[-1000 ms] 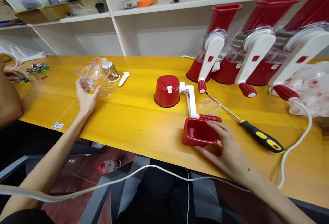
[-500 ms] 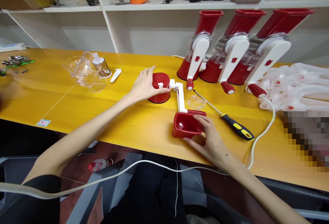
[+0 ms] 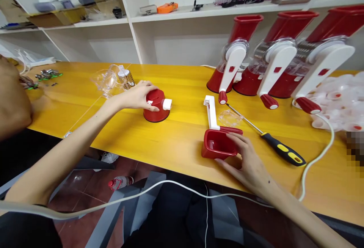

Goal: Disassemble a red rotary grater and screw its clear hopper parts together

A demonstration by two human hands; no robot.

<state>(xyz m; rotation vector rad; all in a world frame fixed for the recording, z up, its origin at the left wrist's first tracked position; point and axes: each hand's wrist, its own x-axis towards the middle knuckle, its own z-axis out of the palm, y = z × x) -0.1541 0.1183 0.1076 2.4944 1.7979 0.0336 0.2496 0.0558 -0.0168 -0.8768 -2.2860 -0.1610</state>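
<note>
My left hand [image 3: 139, 96] grips a red round grater base [image 3: 157, 116], with a white knob [image 3: 167, 104] sticking out of its right side. The base stands on the yellow table. My right hand [image 3: 248, 160] has thumb and fingers around the wall of a red hopper [image 3: 216, 150], its opening tilted up towards me. Just behind the hopper lies a white crank handle [image 3: 212, 114] with a red grip [image 3: 231, 130]. A clear plastic piece [image 3: 229, 118] and a black-and-yellow screwdriver [image 3: 281, 148] lie to the right.
Several assembled red drum graters [image 3: 233, 54] stand at the back right beside a heap of white plastic parts [image 3: 338, 96]. A clear grater housing [image 3: 105, 81] and metal drum [image 3: 126, 79] lie left. A white cable [image 3: 321, 157] crosses the front. Another person's arm [image 3: 14, 100] shows far left.
My left hand has shifted the red base leftward, away from the crank handle. My right hand stays at the hopper. The view has turned slightly left.
</note>
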